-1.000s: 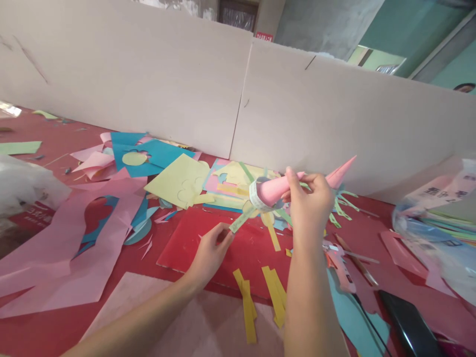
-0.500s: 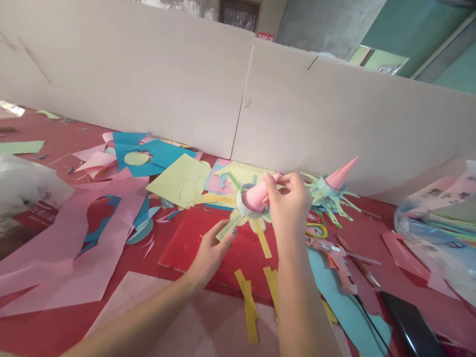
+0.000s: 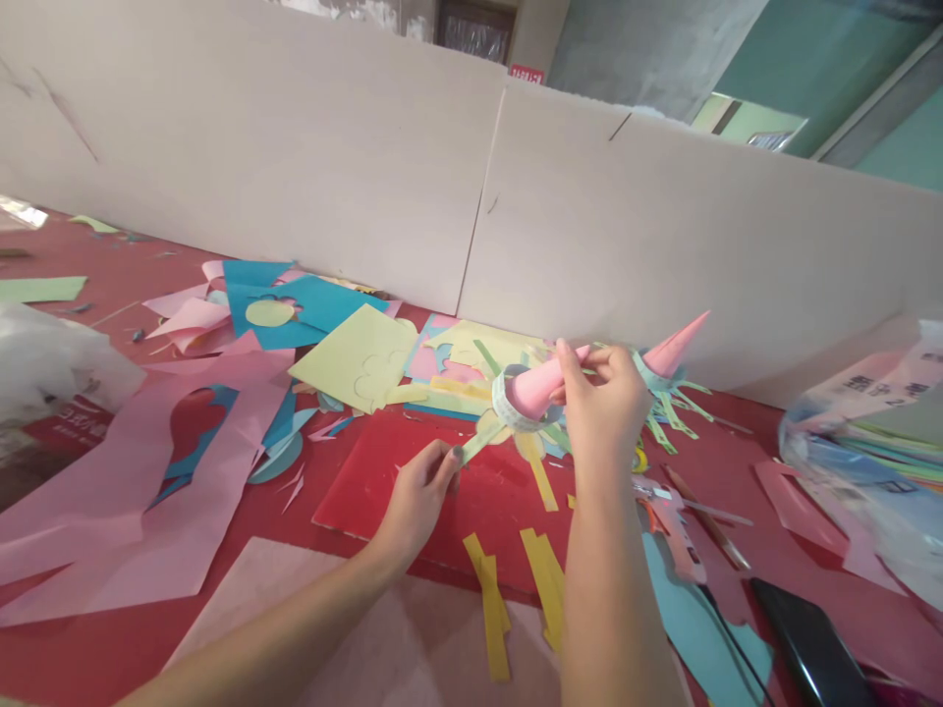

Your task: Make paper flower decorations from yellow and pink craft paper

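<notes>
Left hand (image 3: 416, 501): pinching the green strip (image 3: 483, 444) of a paper ring (image 3: 502, 405).
Right hand (image 3: 608, 393): I see fingers closed on the pink cone (image 3: 537, 386).
Cone: ring around wide end, above red board (image 3: 360, 481).

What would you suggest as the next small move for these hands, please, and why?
Probably bend the green strip gently outward with the left hand, the right hand steadying the pink cone. The left fingers pinch that strip by its end, the pale ring surrounds the cone's wide end, and the second cone has strips spreading around its base.
</notes>
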Demonstrator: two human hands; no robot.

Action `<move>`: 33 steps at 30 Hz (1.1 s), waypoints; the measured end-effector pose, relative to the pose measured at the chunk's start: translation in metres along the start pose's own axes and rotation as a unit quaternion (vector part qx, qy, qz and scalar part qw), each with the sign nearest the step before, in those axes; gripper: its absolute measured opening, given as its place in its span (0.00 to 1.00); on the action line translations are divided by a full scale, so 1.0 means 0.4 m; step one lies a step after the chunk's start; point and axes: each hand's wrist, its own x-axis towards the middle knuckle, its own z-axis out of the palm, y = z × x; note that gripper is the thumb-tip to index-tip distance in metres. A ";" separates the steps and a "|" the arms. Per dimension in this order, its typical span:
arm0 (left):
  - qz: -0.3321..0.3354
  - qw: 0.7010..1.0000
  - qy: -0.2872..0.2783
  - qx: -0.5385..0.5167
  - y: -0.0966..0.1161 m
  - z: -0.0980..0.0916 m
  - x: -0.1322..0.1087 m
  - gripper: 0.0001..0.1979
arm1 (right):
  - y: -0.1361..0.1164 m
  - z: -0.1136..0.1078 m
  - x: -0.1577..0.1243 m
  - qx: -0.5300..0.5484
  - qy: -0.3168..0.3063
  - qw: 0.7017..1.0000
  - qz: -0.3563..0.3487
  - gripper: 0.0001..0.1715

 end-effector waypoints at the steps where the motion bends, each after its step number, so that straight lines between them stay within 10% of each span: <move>1: -0.006 1.000 0.007 0.007 -0.004 -0.001 0.001 0.19 | 0.002 -0.001 0.001 -0.003 0.002 1.000 -0.001 0.15; 33: 0.002 0.999 0.023 0.034 -0.030 -0.013 0.013 0.15 | 0.025 -0.018 0.022 -0.010 0.038 0.999 0.036 0.18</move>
